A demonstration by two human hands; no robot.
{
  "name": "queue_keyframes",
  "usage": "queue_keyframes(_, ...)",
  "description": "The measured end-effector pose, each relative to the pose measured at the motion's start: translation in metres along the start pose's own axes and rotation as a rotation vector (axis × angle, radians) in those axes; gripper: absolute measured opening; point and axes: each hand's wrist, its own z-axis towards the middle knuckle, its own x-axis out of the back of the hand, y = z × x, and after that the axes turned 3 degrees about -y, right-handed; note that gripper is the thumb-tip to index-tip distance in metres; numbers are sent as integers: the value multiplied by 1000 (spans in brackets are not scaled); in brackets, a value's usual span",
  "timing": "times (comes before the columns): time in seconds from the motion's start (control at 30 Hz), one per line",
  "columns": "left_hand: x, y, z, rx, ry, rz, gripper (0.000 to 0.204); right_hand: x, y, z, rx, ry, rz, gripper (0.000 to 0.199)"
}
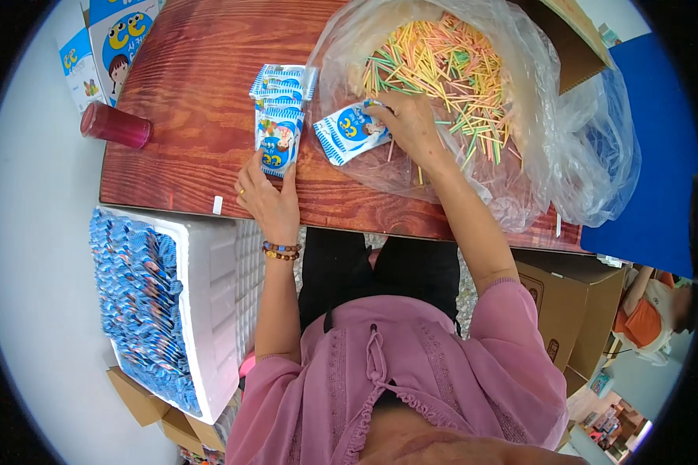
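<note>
On the wood-grain table a small overlapping stack of blue-and-white packets (278, 124) lies left of centre. My left hand (270, 200) grips the near end of the stack, thumb and fingers along its sides. Between the thumb and fingers of my right hand (412, 130) is the right end of a similar packet (352, 132), tilted beside the stack. Whether that packet is sealed cannot be seen. Right behind this hand, a large clear plastic bag (601, 147) spreads open around a heap of thin pastel sticks (450, 54). A few sticks lie loose near my right wrist.
A dark pink cylinder (116, 125) lies at the table's left edge, near printed cartons (101, 46). Below left stands a white foam box (213, 310) packed with blue packets (136, 302). Cardboard boxes (554, 310) and another person (645, 318) are at right.
</note>
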Motion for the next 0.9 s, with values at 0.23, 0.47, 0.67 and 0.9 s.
queue_keyframes(0.23, 6, 9, -2, -33, 47, -6, 53, -2, 12, 0, 105, 264, 164, 16)
queue_keyframes(0.47, 5, 67, 7, 95, -213, -987, 40, 21, -19, -23, -271, -4, 860, 12)
queue_keyframes(0.67, -8, 86, 14, 258, -393, -1396, 14, 20, -42, -43, -176, -19, 1121, 10)
queue_keyframes(0.9, -17, 76, 0, 326, -316, -1396, 14, 6, -34, -51, -199, 31, 1015, 9)
